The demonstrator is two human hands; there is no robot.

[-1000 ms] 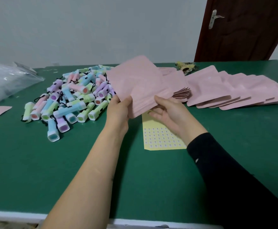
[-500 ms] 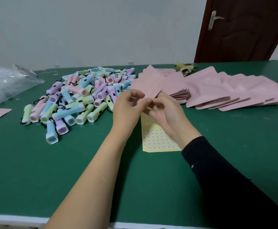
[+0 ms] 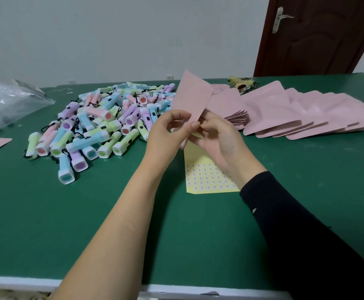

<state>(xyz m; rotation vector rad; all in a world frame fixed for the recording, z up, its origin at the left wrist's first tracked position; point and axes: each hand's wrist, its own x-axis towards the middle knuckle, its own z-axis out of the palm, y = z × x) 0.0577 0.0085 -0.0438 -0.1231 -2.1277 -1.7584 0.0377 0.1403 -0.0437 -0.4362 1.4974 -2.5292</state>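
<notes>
A green tabletop (image 3: 90, 224) fills the room up to a grey wall, with a dark door (image 3: 319, 35) at the far right. Its white front edge (image 3: 14, 280) runs across just below the forearms, and the broad stretch of green between that edge and the hands is bare. The far half is crowded. A pile of pastel flashlights (image 3: 103, 124) lies on the left and reaches almost to the left hand (image 3: 166, 135), with a clear plastic bag (image 3: 5, 105) beyond it at the left border. On the right, a stack of pink pouches (image 3: 235, 113) sits just behind the right hand (image 3: 218, 144), and a fanned row of pouches (image 3: 306, 113) spreads toward the right edge.

Both hands pinch the lower end of one pink pouch (image 3: 193, 98), fingers curled on it. It is lifted clear of the tabletop above the yellow sticker sheet (image 3: 207, 178), which lies flat with its long side running away from the person. The pouch's long axis stands steep, nearly upright, its flat face turned toward the camera and its top corner pointing up at the wall
</notes>
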